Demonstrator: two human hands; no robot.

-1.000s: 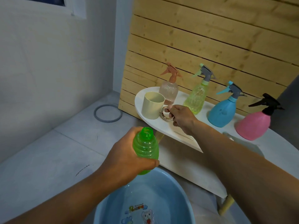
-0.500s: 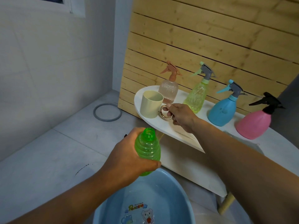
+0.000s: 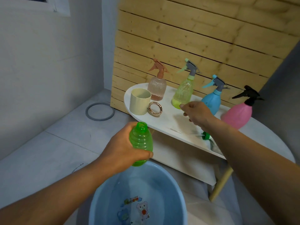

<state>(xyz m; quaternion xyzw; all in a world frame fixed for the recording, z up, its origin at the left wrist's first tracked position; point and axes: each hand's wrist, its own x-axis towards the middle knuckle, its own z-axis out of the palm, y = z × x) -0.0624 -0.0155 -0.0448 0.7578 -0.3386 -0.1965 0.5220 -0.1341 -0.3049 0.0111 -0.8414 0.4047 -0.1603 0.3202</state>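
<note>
My left hand grips an uncapped, ribbed green bottle and holds it upright above a blue basin of water. Over the white shelf hovers my right hand, fingers loosely curled and holding nothing, just in front of the yellow-green spray bottle. A cream cup with a metal ring handle stands at the shelf's left end. Partly hidden under my right forearm, a green spray head lies on the shelf.
Peach, blue and pink spray bottles stand along the wooden slat wall. A grey ring lies on the tiled floor at the left. The shelf has a lower board and a wooden leg at the right.
My right hand let go of the cup's ring handle and moved right, toward the yellow-green spray bottle. The left hand still holds the green bottle over the basin.
</note>
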